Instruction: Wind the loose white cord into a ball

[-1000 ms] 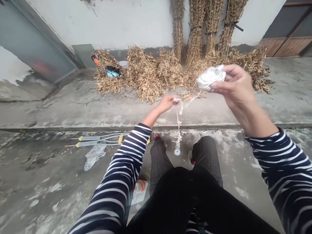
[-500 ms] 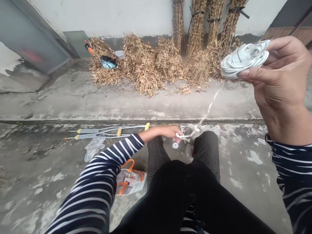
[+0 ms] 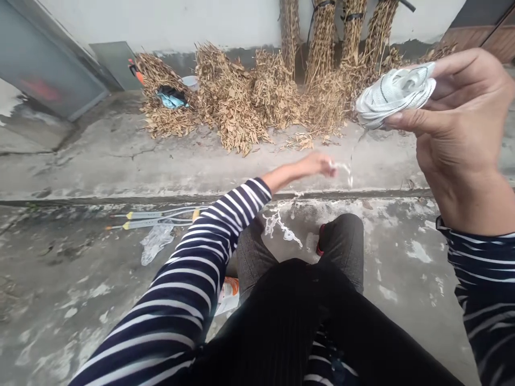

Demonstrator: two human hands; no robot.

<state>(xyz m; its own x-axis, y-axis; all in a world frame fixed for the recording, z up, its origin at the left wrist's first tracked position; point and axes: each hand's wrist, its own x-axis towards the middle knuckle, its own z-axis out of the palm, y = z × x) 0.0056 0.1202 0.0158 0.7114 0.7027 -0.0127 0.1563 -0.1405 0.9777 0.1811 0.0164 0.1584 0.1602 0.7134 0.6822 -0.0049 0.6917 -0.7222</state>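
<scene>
My right hand (image 3: 469, 120) is raised at the right, thumb and fingers pinching a coiled bundle of white rope (image 3: 396, 96) with a thin dark line along it. Out in front of me, lower and near the middle, my left hand (image 3: 316, 164) is closed on a length of white cord (image 3: 346, 171). This piece curves down from the fingers and is blurred by motion. A faint thin strand seems to run up toward the bundle. More loose white cord (image 3: 277, 222) lies tangled on the ground between my feet, around a small white disc (image 3: 288, 235).
Crutches (image 3: 148, 220) and a clear plastic bag (image 3: 156, 244) lie at the left. My left sleeve mostly covers an orange-and-white bag (image 3: 229, 295). Dry plant bundles (image 3: 241, 107) line the wall on a raised concrete ledge (image 3: 181, 166).
My left hand has moved up and to the right with the cord, toward the bundle. Loose cord now shows on the ground where that hand was. The right hand keeps its grip.
</scene>
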